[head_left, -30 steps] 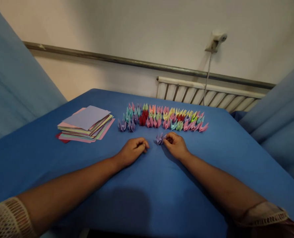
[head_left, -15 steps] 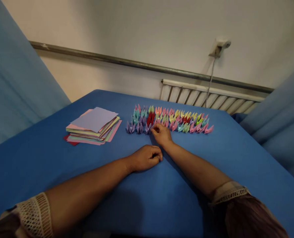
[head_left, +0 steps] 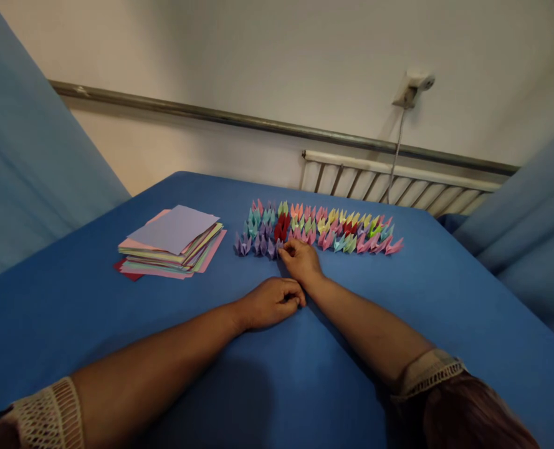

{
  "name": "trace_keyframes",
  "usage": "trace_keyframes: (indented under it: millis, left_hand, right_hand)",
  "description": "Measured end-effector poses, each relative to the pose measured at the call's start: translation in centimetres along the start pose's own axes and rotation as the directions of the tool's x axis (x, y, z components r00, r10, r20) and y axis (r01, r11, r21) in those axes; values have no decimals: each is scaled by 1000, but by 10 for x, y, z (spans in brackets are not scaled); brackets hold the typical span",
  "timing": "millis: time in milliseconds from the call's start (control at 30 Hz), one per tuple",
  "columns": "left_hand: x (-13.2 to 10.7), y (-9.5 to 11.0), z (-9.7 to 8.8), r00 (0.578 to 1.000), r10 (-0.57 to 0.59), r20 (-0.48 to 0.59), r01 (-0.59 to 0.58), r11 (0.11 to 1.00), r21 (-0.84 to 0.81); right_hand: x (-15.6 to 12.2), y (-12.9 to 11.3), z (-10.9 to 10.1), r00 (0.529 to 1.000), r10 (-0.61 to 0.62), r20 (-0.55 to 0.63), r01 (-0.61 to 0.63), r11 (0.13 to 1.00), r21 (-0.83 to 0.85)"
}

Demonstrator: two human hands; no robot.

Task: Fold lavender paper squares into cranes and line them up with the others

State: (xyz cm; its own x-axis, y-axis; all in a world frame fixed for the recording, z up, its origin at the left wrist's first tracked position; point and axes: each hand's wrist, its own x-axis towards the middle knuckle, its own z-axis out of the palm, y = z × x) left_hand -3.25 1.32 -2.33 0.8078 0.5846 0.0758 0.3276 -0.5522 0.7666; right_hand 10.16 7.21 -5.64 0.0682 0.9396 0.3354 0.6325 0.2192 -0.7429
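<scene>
A: Far left, what did you have?

B: Your sheet stack (head_left: 172, 231) lay on the blue cloth (head_left: 80, 274), lilac on top, edges uneven. The sheets that showed looked unfolded, so plenty of paper was left.

A: Next along?

B: Your left hand (head_left: 270, 302) rested on the cloth, fingers loosely curled; nothing showed in it. Beyond it stood the lavender crane (head_left: 275, 249), front row, toward the left end.

A: And your right hand (head_left: 300, 259)?

B: Thumb and forefinger were pinched together on that crane's right side. Placing looked all but done; you hadn't let go.

A: Farther right?

B: More folded cranes (head_left: 326, 240), pink, yellow, red and green, stood close in rows. A good share seemed finished, I judged; no exact count.
</scene>
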Motion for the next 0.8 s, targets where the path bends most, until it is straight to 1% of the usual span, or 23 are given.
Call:
trace_keyframes:
  millis: [300,467,800]
  left_hand:
    - [-3,-4,-2,1000,5,25,-4,1000,-30]
    - [-5,-6,-1,1000,19,22,-18,999,-37]
    - [-4,-5,-1,1000,20,17,-20,1000,3]
  right_hand:
    - [-5,2,-1,999,47,19,-47,999,0]
    - [-5,3,-1,999,33,35,-32,999,-14]
    - [-1,3,1,1000,16,23,-15,999,-31]
